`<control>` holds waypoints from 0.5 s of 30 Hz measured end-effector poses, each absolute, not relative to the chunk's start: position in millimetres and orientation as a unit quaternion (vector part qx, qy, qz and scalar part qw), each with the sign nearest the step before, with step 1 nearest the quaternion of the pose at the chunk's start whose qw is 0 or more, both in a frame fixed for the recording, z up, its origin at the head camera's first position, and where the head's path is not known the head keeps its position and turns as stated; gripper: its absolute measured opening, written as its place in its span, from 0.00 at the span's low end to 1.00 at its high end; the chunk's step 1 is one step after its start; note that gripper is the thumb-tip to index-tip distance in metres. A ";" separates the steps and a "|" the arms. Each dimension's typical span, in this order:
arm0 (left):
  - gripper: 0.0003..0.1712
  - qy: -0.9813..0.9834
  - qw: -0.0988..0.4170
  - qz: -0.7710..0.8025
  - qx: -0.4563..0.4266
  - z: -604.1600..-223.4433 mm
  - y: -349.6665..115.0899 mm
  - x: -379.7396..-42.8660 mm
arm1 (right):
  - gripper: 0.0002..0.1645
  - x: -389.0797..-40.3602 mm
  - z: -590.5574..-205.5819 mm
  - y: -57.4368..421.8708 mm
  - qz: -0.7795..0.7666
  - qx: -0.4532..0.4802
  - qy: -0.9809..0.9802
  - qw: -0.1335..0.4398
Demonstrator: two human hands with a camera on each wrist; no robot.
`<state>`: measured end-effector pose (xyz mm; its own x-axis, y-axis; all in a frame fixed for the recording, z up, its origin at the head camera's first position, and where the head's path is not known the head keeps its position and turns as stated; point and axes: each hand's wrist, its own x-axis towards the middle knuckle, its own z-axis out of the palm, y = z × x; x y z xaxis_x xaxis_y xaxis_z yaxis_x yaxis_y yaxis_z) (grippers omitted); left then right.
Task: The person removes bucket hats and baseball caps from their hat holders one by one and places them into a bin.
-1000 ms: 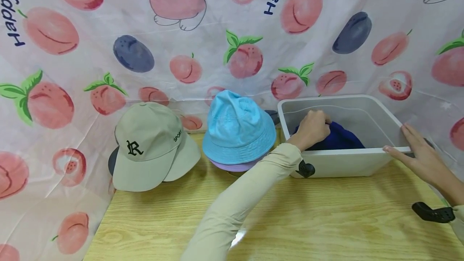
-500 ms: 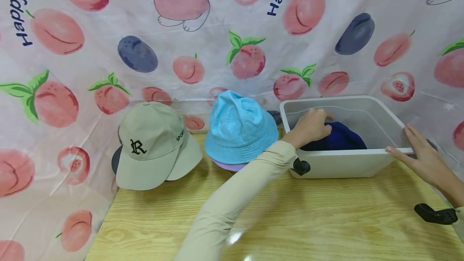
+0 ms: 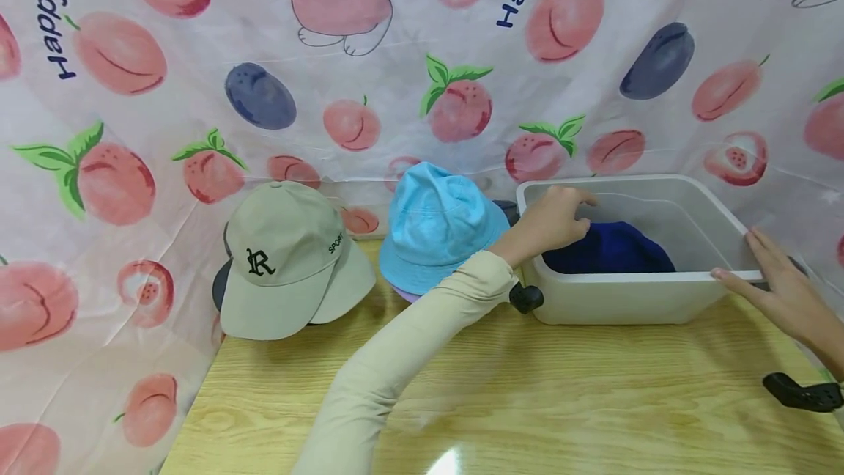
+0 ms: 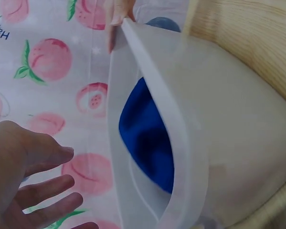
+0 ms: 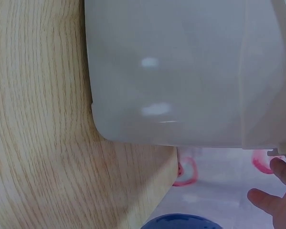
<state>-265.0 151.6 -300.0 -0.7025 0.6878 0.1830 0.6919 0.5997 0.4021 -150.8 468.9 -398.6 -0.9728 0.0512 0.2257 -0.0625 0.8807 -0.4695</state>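
Note:
A grey-white plastic bin point(image 3: 620, 299) stands on the table's right side. Inside it lies a dark blue cloth hat point(image 3: 613, 249), which also shows as a blue shape in the left wrist view point(image 4: 146, 136); its exact kind is hard to tell. My left hand point(image 3: 552, 220) hovers over the bin's left end, apart from the hat, with fingers spread and nothing held. At the bin's front right corner, my right hand point(image 3: 781, 288) rests on the rim with extended fingers and a spread thumb.
Beige baseball caps point(image 3: 280, 262), stacked together, sit at the table's left. Between them and the bin is a light blue bucket hat point(image 3: 438, 229) on top of a purple one. A peach-print cloth point(image 3: 395, 79) hangs behind the wooden table point(image 3: 560, 394).
My left hand has let go of the blue hat and drawn back left and slightly up. The hat lies in the bin. My right hand stays at the rim; the head view shifts slightly.

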 end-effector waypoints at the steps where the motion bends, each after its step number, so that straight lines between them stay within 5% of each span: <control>1: 0.20 -0.895 0.007 -0.229 -0.384 -299.2 148.9 -265.0 | 0.55 -150.4 -398.6 468.7 0.245 0.001 -0.963 0.115; 15: 0.21 -0.880 0.030 -0.238 -0.410 -270.7 114.7 -256.2 | 0.55 -149.6 -396.9 467.5 0.246 -0.005 -0.963 0.110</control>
